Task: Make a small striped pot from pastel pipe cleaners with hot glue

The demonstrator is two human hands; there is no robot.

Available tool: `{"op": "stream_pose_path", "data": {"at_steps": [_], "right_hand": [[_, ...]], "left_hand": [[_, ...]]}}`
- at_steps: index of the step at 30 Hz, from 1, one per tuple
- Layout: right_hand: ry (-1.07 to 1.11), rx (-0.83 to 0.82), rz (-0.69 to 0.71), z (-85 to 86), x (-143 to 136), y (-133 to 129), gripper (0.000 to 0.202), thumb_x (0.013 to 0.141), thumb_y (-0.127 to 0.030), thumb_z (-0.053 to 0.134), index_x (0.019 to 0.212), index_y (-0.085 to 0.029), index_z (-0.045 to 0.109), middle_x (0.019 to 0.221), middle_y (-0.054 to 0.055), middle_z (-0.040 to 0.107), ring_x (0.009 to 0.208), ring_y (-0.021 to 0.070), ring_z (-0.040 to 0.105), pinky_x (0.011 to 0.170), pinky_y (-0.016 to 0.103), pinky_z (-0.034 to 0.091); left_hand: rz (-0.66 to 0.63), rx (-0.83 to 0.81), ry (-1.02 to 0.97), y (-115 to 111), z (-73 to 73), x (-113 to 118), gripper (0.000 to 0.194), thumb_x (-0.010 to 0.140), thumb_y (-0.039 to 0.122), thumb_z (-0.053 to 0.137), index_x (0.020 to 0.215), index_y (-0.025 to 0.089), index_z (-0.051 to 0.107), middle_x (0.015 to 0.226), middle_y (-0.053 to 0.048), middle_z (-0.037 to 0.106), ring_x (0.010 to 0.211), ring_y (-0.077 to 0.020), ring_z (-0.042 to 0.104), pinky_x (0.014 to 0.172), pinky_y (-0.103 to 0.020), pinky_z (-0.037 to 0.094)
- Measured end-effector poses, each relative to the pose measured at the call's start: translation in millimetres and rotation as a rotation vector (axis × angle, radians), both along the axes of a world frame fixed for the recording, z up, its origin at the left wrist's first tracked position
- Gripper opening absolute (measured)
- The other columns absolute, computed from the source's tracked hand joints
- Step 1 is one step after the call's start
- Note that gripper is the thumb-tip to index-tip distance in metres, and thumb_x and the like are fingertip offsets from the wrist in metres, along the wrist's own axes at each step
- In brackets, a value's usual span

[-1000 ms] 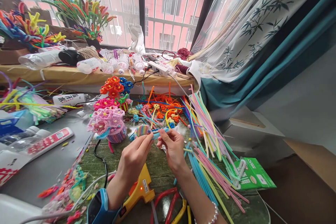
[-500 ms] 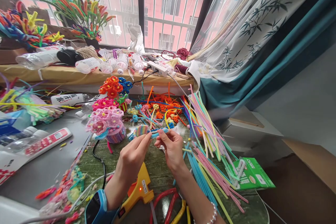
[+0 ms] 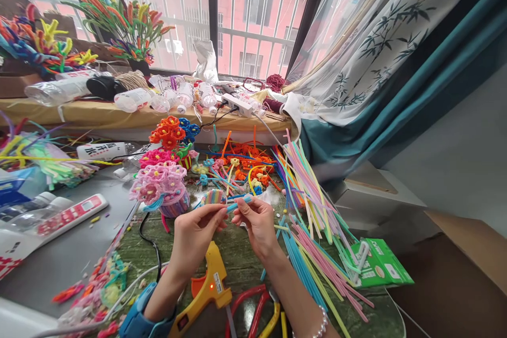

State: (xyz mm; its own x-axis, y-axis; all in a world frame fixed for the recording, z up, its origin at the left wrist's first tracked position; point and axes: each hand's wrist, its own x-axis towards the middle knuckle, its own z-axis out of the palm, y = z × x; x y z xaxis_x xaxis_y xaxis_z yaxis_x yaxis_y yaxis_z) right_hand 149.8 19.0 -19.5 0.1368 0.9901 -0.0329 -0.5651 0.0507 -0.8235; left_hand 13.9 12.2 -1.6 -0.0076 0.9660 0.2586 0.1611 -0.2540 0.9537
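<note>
Between my two hands a light-blue pipe cleaner [image 3: 233, 207] is held over the middle of the green table. My left hand [image 3: 197, 232] pinches its left end; my right hand [image 3: 255, 222] pinches the other end between thumb and fingers. Just behind my left fingers is a striped, multicoloured pot [image 3: 214, 197]. Below my hands lies a yellow hot glue gun [image 3: 214, 282] with a small red light on. Beside it are pliers with red handles [image 3: 257, 309] and a yellow-handled tool [image 3: 272, 322]. My wrists partly cover the table.
Pink pipe-cleaner flowers [image 3: 158, 182] in a pot stand at left. Bundles of pipe cleaners [image 3: 304, 253] and a green packet [image 3: 382, 264] lie at right. Orange pipe-cleaner flowers [image 3: 253, 156] are heaped behind. Plastic bottles [image 3: 132, 99] and a power strip [image 3: 237, 104] line the sill. A black cable [image 3: 152, 237] runs at left.
My left hand has shifted slightly left and turned, its fingers now more bent around the pipe cleaner. The pipe cleaner tilts more, its right end higher. My right hand has barely moved.
</note>
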Motion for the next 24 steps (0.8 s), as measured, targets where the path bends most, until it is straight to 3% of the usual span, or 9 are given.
{"op": "stream_pose_path", "data": {"at_steps": [4, 13, 16, 20, 24], "right_hand": [[-0.018, 0.007, 0.047, 1.5, 0.4, -0.9, 0.031, 0.062, -0.041, 0.086, 0.067, -0.015, 0.073, 0.053, 0.0, 0.067, 0.038, 0.0096, 0.057, 0.043, 0.021, 0.047], [-0.028, 0.005, 0.078, 4.2, 2.3, -1.1, 0.03, 0.061, -0.041, 0.087, 0.065, -0.014, 0.074, 0.052, 0.0, 0.067, 0.038, 0.009, 0.057, 0.042, 0.019, 0.046], [0.0, -0.01, 0.047, 3.4, 0.9, -1.8, 0.029, 0.061, -0.04, 0.087, 0.064, -0.015, 0.073, 0.053, 0.0, 0.067, 0.039, 0.0083, 0.058, 0.043, 0.018, 0.047], [0.073, -0.045, -0.025, 1.3, -1.1, -1.3, 0.028, 0.06, -0.037, 0.088, 0.063, -0.015, 0.071, 0.054, -0.001, 0.068, 0.041, 0.0072, 0.059, 0.044, 0.016, 0.047], [0.122, -0.076, -0.044, 0.7, -1.3, -0.2, 0.028, 0.058, -0.035, 0.089, 0.062, -0.014, 0.07, 0.055, -0.001, 0.069, 0.041, 0.0061, 0.058, 0.043, 0.015, 0.046]], "left_hand": [[-0.039, -0.041, -0.036, 0.4, 0.8, -1.2, 0.012, 0.071, 0.031, 0.076, 0.077, 0.02, 0.077, 0.06, -0.002, 0.071, 0.05, -0.016, 0.063, 0.048, -0.023, 0.051], [-0.058, 0.053, 0.099, 1.1, -2.4, -5.9, 0.017, 0.079, 0.035, 0.07, 0.081, 0.018, 0.076, 0.065, -0.001, 0.072, 0.052, -0.0136, 0.063, 0.049, -0.021, 0.051], [-0.018, 0.202, 0.238, 0.9, -1.6, -5.9, 0.017, 0.084, 0.033, 0.066, 0.085, 0.018, 0.075, 0.069, 0.0, 0.074, 0.053, -0.0124, 0.064, 0.051, -0.021, 0.052], [0.123, 0.577, 0.539, 0.4, -4.1, -4.9, 0.014, 0.087, 0.026, 0.065, 0.092, 0.016, 0.072, 0.079, -0.002, 0.076, 0.059, -0.0117, 0.068, 0.061, -0.02, 0.053], [0.144, 0.795, 0.696, 0.9, -9.8, -5.2, 0.014, 0.092, 0.018, 0.058, 0.097, 0.013, 0.07, 0.084, -0.005, 0.076, 0.072, -0.0137, 0.072, 0.074, -0.02, 0.054]]}}
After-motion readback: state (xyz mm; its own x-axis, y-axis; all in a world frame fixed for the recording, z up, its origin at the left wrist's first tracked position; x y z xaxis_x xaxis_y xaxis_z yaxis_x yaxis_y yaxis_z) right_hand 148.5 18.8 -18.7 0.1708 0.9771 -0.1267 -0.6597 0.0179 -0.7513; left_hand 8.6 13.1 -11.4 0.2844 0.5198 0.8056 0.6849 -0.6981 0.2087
